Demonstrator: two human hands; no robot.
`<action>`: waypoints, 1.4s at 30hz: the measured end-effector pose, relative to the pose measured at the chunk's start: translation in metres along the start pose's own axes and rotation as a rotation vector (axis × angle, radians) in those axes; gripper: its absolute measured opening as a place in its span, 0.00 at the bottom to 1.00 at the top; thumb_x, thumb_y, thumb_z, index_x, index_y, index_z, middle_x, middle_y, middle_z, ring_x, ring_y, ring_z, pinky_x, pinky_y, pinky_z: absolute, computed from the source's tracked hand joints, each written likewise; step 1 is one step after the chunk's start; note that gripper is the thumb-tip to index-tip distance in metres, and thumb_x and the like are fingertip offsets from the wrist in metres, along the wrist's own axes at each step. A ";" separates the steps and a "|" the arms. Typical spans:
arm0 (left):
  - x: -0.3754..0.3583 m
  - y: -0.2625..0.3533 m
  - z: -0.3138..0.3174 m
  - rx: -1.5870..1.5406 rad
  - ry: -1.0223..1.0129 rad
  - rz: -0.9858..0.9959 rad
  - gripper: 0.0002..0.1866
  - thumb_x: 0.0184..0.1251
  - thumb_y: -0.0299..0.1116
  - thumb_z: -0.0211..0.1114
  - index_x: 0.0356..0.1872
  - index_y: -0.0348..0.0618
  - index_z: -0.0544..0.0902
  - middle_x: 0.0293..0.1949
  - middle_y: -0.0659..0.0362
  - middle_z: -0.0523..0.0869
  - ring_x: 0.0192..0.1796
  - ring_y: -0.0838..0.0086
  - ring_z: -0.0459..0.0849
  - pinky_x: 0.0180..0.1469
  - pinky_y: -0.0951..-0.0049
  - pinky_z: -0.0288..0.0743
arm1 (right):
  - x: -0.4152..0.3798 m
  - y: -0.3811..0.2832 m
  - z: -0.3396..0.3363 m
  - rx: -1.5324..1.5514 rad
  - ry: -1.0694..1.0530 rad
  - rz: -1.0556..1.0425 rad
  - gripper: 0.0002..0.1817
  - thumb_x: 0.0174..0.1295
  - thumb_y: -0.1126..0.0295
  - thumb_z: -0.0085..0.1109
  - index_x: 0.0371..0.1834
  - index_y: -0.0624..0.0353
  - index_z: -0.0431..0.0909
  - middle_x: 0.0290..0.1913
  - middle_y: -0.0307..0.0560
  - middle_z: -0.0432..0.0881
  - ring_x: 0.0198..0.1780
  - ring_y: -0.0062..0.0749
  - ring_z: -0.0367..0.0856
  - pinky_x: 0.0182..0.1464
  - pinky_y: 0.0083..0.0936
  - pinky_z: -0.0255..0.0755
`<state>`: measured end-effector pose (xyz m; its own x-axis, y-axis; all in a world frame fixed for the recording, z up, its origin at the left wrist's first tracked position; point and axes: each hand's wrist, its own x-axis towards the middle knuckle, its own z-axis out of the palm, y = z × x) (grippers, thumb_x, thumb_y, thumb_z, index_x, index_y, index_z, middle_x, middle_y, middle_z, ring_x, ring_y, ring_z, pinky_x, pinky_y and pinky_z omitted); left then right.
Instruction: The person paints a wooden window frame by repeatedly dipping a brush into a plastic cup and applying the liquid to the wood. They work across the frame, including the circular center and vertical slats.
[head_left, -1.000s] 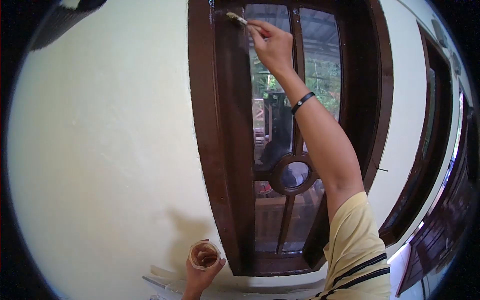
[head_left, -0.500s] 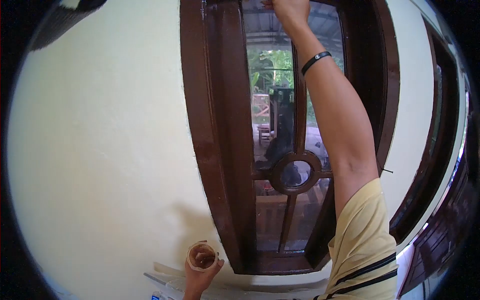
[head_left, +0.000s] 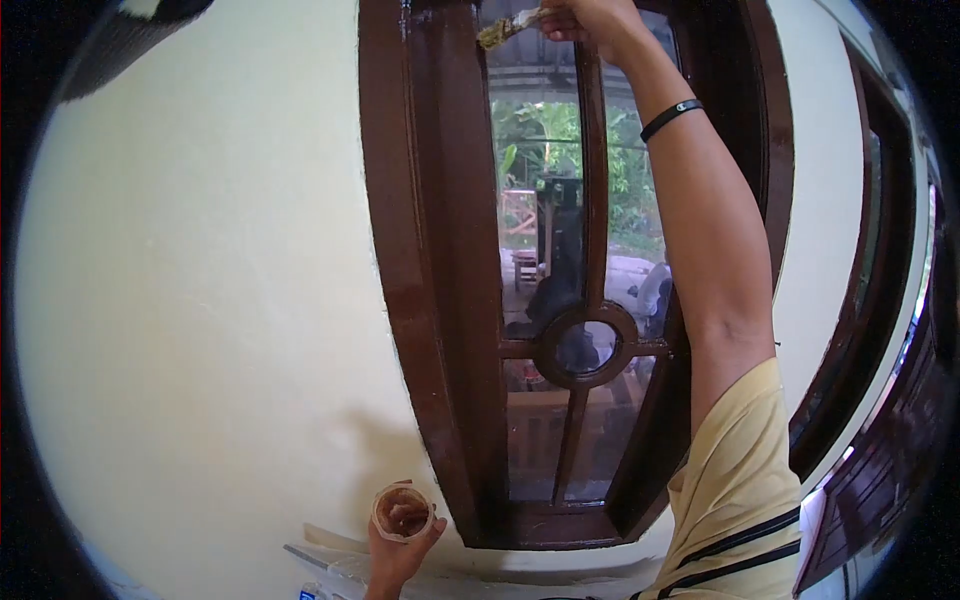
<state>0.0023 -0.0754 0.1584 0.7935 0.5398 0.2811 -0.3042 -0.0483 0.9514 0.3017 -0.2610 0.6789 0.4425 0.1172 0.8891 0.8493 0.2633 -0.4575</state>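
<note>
Low in the view, my left hand point(head_left: 398, 560) is wrapped round a small cup point(head_left: 403, 511) with reddish-brown liquid and stains inside. My right hand point(head_left: 590, 25) is raised at the top, its fingers closed on the pale handle of a paintbrush point(head_left: 505, 30). The brush points left, and its yellowish-brown bristles are close to the inner edge of the dark brown window frame point(head_left: 450, 200); whether they touch it I cannot tell. Behind my right forearm are glass panes point(head_left: 540, 240) and a round wooden ring point(head_left: 549, 352) joining the bars.
A cream wall point(head_left: 200, 280) fills the left side. Another dark-framed window point(head_left: 860, 300) stands at the right. Below the left hand are a pale ledge or sheet and a small blue item point(head_left: 309, 595). A dark woven thing point(head_left: 125, 50) hangs in at the upper left.
My right hand has come lower, bringing the paintbrush into clear view, and the forearm has shifted right. My left hand and the cup have hardly moved.
</note>
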 end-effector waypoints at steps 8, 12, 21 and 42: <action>-0.002 0.001 0.001 0.050 0.029 -0.020 0.36 0.55 0.23 0.77 0.65 0.36 0.68 0.45 0.54 0.83 0.46 0.71 0.86 0.51 0.71 0.84 | 0.032 0.011 0.016 0.033 0.103 -0.138 0.08 0.61 0.76 0.62 0.26 0.70 0.82 0.25 0.54 0.85 0.25 0.37 0.86 0.28 0.31 0.82; -0.004 -0.005 -0.004 0.016 0.032 -0.035 0.37 0.55 0.24 0.78 0.65 0.35 0.68 0.45 0.54 0.83 0.46 0.72 0.86 0.50 0.72 0.83 | 0.051 0.032 0.022 0.184 0.191 -0.322 0.08 0.60 0.76 0.64 0.25 0.68 0.81 0.24 0.52 0.84 0.25 0.34 0.85 0.26 0.29 0.81; -0.003 -0.004 -0.004 0.028 0.003 -0.066 0.37 0.56 0.24 0.78 0.66 0.37 0.67 0.46 0.54 0.83 0.46 0.72 0.86 0.50 0.73 0.83 | 0.014 0.048 0.025 0.041 0.071 -0.219 0.07 0.61 0.78 0.61 0.27 0.70 0.83 0.24 0.50 0.85 0.23 0.32 0.85 0.26 0.27 0.79; 0.008 -0.007 -0.006 0.013 -0.101 0.012 0.36 0.56 0.24 0.78 0.65 0.37 0.68 0.46 0.54 0.83 0.47 0.72 0.86 0.52 0.69 0.84 | -0.070 -0.001 0.042 -0.725 0.301 -0.450 0.13 0.51 0.66 0.62 0.19 0.67 0.84 0.17 0.57 0.82 0.21 0.43 0.84 0.30 0.37 0.77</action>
<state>0.0075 -0.0653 0.1529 0.8390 0.4517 0.3034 -0.3079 -0.0655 0.9491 0.2575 -0.2296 0.6178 -0.0052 -0.1332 0.9911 0.8879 -0.4565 -0.0567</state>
